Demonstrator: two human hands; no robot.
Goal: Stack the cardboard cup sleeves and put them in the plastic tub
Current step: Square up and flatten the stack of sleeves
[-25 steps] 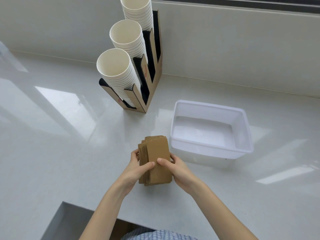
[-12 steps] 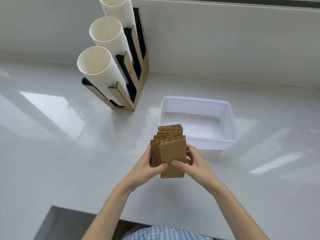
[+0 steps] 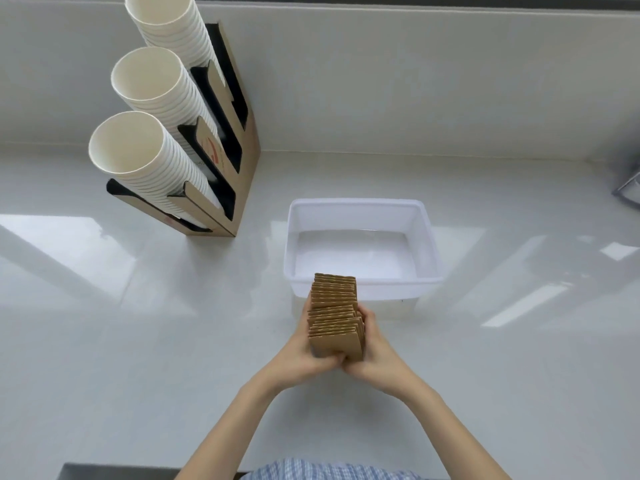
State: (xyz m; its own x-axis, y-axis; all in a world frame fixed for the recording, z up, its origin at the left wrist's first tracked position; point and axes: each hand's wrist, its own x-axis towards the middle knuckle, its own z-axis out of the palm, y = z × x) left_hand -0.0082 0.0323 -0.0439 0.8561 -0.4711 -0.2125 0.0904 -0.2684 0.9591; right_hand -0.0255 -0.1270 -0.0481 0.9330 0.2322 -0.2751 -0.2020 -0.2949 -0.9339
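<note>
where a moment ago the cardboard cup sleeves (image 3: 335,315) were held low and face-up, they are now tipped on edge and lifted. the left hand (image 3: 304,351) and right hand (image 3: 375,348) both clench the stack from either side, its far end just over the near rim of the empty plastic tub (image 3: 429,237) on the desk (image 3: 138,341). stacking looks done; lowering them in likely comes next.

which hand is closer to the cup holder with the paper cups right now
Left. The left hand grips the sleeve stack on the side facing the cup holder; the right hand grips the stack's far side, nearer the plastic tub.
</note>
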